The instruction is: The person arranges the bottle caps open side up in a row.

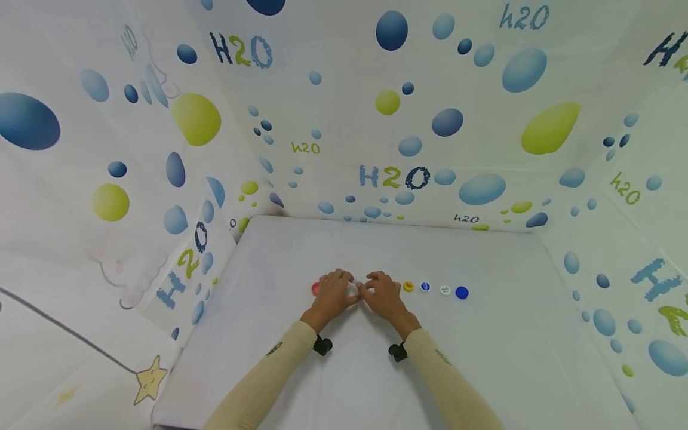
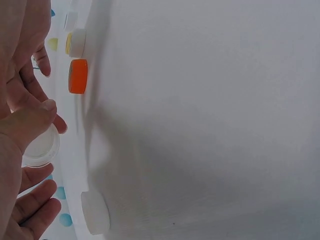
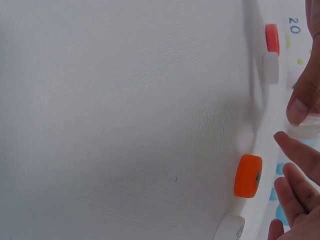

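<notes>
My left hand (image 1: 334, 294) pinches a clear round plastic lid (image 2: 42, 148) between thumb and fingers, raised a little over the white table (image 1: 258, 370). Close on its right, my right hand (image 1: 384, 297) has its fingers loosely extended, one fingertip right by the lid. An orange bottle cap (image 3: 248, 176) stands below the right hand; that hand hides it in the head view. On the left hand's side are a white cap (image 3: 271, 68) and a red cap (image 1: 315, 289), the red one partly covered by the hand in the head view.
Right of the hands, a yellow cap (image 1: 408, 286), a blue-and-white cap (image 1: 426, 286), a white cap with markings (image 1: 445, 290) and a blue cap (image 1: 461, 292) lie in a row. Walls of patterned sheeting (image 1: 344, 119) enclose the table at the back and sides.
</notes>
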